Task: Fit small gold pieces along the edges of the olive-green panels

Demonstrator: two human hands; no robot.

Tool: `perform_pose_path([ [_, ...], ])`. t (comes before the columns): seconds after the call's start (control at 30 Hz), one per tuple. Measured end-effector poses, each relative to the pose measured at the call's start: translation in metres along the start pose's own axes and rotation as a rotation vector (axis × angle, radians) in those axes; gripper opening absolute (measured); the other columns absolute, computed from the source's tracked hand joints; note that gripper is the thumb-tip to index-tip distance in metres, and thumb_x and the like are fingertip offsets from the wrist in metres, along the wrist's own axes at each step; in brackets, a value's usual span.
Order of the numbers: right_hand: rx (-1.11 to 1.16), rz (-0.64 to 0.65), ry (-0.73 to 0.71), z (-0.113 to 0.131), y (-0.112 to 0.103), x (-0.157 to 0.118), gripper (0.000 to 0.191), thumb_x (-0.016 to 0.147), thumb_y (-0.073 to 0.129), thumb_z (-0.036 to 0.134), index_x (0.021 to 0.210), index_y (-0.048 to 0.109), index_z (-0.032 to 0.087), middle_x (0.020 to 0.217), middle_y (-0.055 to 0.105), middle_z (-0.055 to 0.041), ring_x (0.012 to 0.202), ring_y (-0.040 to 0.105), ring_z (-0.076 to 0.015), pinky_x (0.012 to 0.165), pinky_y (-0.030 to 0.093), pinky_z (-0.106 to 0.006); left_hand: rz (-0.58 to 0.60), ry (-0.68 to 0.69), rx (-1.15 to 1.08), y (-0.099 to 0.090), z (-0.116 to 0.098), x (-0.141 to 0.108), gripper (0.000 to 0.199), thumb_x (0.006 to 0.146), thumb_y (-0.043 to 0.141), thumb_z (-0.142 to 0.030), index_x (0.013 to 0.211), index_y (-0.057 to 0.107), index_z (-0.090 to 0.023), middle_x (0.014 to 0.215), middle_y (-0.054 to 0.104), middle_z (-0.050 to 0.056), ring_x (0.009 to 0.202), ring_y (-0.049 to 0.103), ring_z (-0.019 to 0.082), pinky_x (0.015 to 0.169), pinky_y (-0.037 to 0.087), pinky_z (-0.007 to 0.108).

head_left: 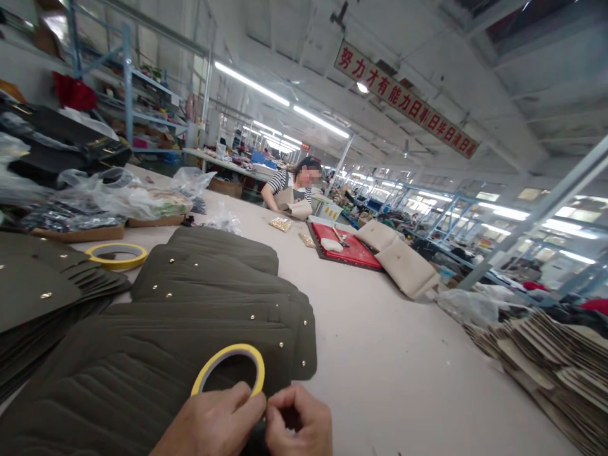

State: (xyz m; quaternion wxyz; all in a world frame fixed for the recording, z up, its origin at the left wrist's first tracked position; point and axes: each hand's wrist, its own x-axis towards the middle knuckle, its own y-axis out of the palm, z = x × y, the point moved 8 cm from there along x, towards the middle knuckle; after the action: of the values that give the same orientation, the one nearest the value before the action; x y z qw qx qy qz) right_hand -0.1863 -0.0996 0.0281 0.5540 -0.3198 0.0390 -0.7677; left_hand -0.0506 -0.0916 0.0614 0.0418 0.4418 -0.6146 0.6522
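1. The round yellow tape roll (260,367) is in the left hand, above the near right part of the landmark, the spread of dark olive, flat panels with small metal studs (213,329).
2. What could go wrong: the roll could twist or slip, since the left hand (213,421) grips only its near edge. A loose tape end, if there is one, could catch on the panels because they lie so close. A sleeve or wrist brushing the overlapping layers could slide them out of line.
3. The left hand is closed on the roll's rim, thumb towards the right hand (301,421). The right hand is narrow, fingers curled and tips pinched beside the left thumb; whether they hold anything, I cannot tell.
4. Left of the panels, on the pale desk (361,342), lies a second yellow tape ring (137,253).
5. Beyond the panels to the right sit a red tray (354,252) and beige folded pieces (403,263); past them, a person in a striped top (278,183) handles beige material.
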Motion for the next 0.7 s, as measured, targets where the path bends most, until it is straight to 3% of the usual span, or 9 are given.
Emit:
perform_pose_path([
  [0.1, 0.261, 0.08, 0.347, -0.019, -0.007, 0.009, 0.013, 0.071, 0.064, 0.029, 0.063, 0.062, 0.019, 0.047, 0.059, 0.0025, 0.041, 0.055, -0.0124, 0.044, 0.044, -0.023, -0.054, 0.022, -0.045, -0.008, -0.017, 0.003, 0.021, 0.089, 0.037, -0.006, 0.085, 0.048, -0.024, 0.069, 0.057, -0.002, 0.053, 0.054, 0.017, 0.048, 0.036, 0.029],
  [0.23, 0.372, 0.199, 0.562, -0.04, -0.014, 0.021, 0.028, 0.065, 0.075, 0.041, 0.068, 0.065, 0.014, 0.047, 0.06, 0.0022, 0.042, 0.057, -0.0123, 0.045, 0.047, -0.024, 0.105, -0.064, 0.004, 0.001, -0.015, 0.007, 0.019, 0.09, 0.044, -0.006, 0.086, 0.052, -0.022, 0.074, 0.061, 0.0, 0.061, 0.056, 0.018, 0.054, 0.04, 0.029],
  [0.3, 0.369, 0.289, 0.562, -0.044, -0.013, 0.022, 0.032, 0.065, 0.077, 0.043, 0.07, 0.067, 0.013, 0.049, 0.062, 0.0008, 0.043, 0.057, -0.0115, 0.048, 0.048, -0.023, 0.242, -0.172, 0.062, 0.011, -0.002, 0.006, 0.016, 0.091, 0.05, -0.006, 0.088, 0.056, -0.021, 0.082, 0.064, 0.002, 0.073, 0.06, 0.02, 0.063, 0.044, 0.03],
  [0.4, 0.32, 0.319, 0.498, -0.043, -0.01, 0.02, 0.031, 0.068, 0.076, 0.042, 0.071, 0.069, 0.013, 0.053, 0.063, 0.0001, 0.045, 0.057, -0.0108, 0.048, 0.048, -0.023, 0.363, -0.242, 0.09, 0.02, 0.009, 0.004, 0.011, 0.092, 0.055, -0.011, 0.092, 0.06, -0.021, 0.092, 0.066, 0.004, 0.085, 0.06, 0.024, 0.074, 0.048, 0.036],
  [0.7, 0.024, 0.348, 0.304, -0.033, -0.004, 0.019, 0.02, 0.08, 0.063, 0.033, 0.069, 0.066, 0.016, 0.055, 0.06, 0.0021, 0.048, 0.051, -0.0111, 0.048, 0.042, -0.023, 0.401, -0.255, 0.008, 0.022, 0.009, 0.013, 0.011, 0.096, 0.051, -0.016, 0.092, 0.061, -0.019, 0.093, 0.064, 0.004, 0.088, 0.056, 0.024, 0.082, 0.046, 0.041],
])
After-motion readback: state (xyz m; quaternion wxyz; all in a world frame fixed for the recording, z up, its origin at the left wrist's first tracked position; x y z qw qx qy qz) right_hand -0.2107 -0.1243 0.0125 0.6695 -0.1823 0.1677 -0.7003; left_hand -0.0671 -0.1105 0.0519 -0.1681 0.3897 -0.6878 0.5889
